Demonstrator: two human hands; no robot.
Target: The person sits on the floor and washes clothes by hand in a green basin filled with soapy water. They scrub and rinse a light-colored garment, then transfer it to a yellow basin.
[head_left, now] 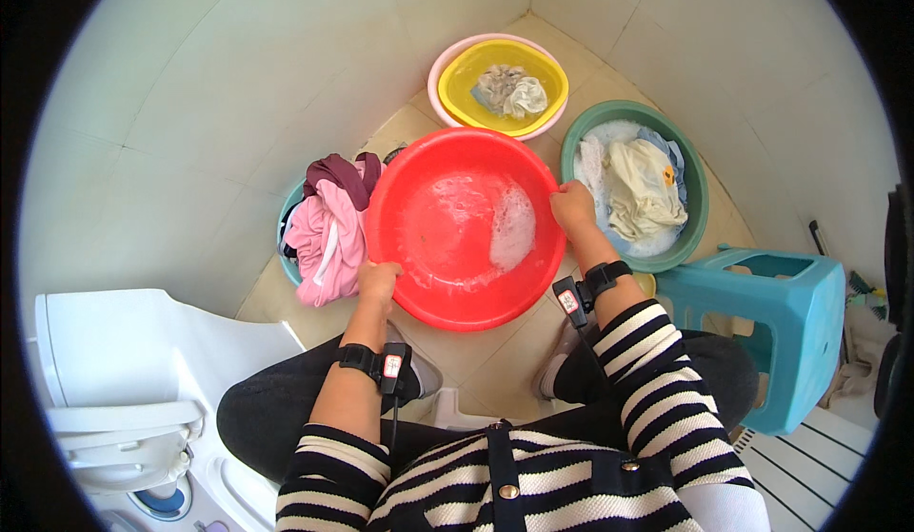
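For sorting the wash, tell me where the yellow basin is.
In the head view, the yellow basin sits at the top, slightly right of centre, stacked over the pink basin, beyond the red basin held by the left hand and right hand.

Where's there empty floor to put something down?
Bare floor shows between the shoes, just below the red basin. A small strip lies between the pink basin, green basin and right wall. It's crowded left, where clothes bulge beside the red basin, and right, where the green basin sits beside the blue stool.
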